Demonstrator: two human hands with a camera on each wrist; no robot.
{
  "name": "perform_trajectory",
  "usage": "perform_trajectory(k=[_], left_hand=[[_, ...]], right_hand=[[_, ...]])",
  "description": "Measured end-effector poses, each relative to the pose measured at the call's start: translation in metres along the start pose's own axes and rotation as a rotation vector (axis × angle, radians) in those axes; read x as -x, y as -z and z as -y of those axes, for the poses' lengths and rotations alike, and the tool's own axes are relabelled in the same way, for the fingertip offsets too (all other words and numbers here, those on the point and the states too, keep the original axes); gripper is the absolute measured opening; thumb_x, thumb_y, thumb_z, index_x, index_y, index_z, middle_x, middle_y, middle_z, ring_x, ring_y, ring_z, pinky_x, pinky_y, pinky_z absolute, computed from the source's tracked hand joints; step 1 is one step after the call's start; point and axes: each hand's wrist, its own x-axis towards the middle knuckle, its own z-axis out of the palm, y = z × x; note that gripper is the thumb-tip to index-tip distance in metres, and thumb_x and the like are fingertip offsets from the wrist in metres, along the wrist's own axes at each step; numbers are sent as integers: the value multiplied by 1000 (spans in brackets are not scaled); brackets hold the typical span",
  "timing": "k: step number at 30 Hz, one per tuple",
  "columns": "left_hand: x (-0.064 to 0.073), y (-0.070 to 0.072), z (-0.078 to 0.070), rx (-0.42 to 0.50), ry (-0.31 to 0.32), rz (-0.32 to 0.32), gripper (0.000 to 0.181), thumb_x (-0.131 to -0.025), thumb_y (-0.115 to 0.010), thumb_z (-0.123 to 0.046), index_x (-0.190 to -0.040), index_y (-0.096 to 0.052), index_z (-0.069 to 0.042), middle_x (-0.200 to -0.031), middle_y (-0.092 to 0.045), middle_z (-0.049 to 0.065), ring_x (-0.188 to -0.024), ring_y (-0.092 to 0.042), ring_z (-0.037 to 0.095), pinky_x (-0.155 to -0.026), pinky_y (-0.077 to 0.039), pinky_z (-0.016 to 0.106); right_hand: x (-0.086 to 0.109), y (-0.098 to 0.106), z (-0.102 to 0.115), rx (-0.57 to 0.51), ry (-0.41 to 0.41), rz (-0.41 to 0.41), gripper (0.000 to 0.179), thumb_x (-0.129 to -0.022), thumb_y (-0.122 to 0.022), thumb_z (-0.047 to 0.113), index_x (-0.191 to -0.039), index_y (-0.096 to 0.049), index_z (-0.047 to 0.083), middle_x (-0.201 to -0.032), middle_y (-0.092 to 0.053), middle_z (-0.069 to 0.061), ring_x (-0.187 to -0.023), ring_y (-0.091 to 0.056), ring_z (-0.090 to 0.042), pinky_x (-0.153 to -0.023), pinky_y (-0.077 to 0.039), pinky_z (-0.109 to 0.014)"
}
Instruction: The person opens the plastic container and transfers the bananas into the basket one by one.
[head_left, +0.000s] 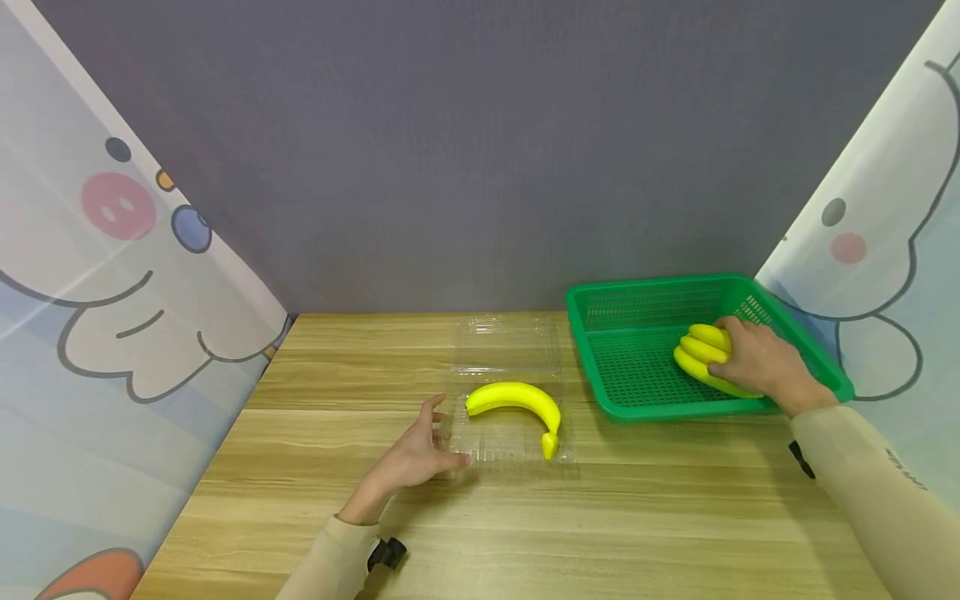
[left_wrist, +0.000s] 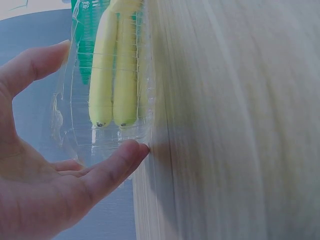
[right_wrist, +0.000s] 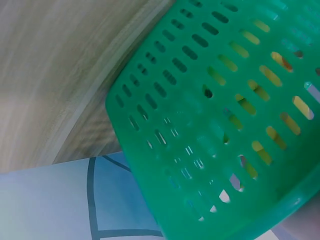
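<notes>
A clear plastic clamshell box point(head_left: 495, 446) lies with its lid opened back on the table. A yellow banana point(head_left: 517, 393) rests in it, stem toward the near right. Through the box wall in the left wrist view, two yellow lengths show; whether one is a reflection I cannot tell. My left hand point(head_left: 408, 454) spreads thumb and fingers at the box's left side, fingertips point(left_wrist: 131, 147) touching or nearly touching the plastic. Inside the green basket point(head_left: 622, 408), my right hand point(head_left: 757, 358) grips a bunch of bananas point(head_left: 701, 354). Basket slots hide that grip in the right wrist view.
The basket stands at the table's right rear, close to the right-hand printed curtain point(head_left: 862, 250). A grey wall point(head_left: 480, 167) rises along the table's back edge. Another printed curtain point(head_left: 112, 292) flanks the left side. Wooden tabletop point(head_left: 600, 517) extends in front of the box.
</notes>
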Motion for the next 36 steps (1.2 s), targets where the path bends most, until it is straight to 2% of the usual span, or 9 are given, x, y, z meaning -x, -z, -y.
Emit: perform_trajectory(k=[7, 19, 31, 36], left_hand=[[0, 0, 0, -11, -9, 3, 115, -78, -89, -25, -161, -11, -7, -150, -42, 24, -124, -53, 40, -100, -45, 58], [0, -1, -1, 2, 4, -5, 115, -78, -90, -24, -161, -12, -7, -151, -42, 23, -126, -52, 40, -100, -45, 58], [-1, -1, 2, 11, -6, 2, 115, -78, -89, -24, -161, -11, -7, -151, -41, 24, -128, -51, 42, -101, -45, 58], [-2, -1, 3, 8, -4, 5, 115, -78, -89, -25, -161, -11, -7, -151, -41, 23, -128, -51, 41, -101, -45, 57]], right_hand=[[0, -1, -7, 5, -14, 45, 75, -86, -77, 31, -138, -40, -9, -123, -55, -37, -100, -56, -50, -71, -49, -62], [-3, 0, -14, 18, -28, 103, 74, -87, -77, 32, -136, -40, -9, -115, -59, -34, -89, -61, -44, -63, -51, -57], [0, 4, -11, 52, -37, 107, 74, -89, -76, 33, -138, -40, -11, -127, -51, -41, -106, -54, -60, -69, -50, -67], [2, 5, -9, 48, -46, 102, 73, -90, -73, 34, -138, -41, -12, -129, -50, -42, -108, -52, -61, -71, -49, -70]])
